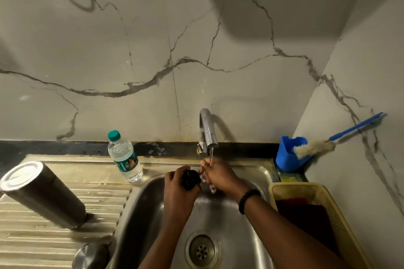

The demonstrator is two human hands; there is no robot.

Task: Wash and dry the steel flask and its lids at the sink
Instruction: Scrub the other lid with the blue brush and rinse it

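The steel flask stands upside down on the ribbed drainboard at the left. A round steel lid lies near the drainboard's front edge. Over the sink basin, my left hand grips a black inner lid. My right hand is beside that lid under the running water from the tap, and something small and pale shows at its fingers; what it is cannot be told.
A plastic water bottle with a green cap stands behind the sink's left rim. A blue holder with a blue-handled bottle brush sits at the back right. A yellow basket with dark cloths stands right of the basin.
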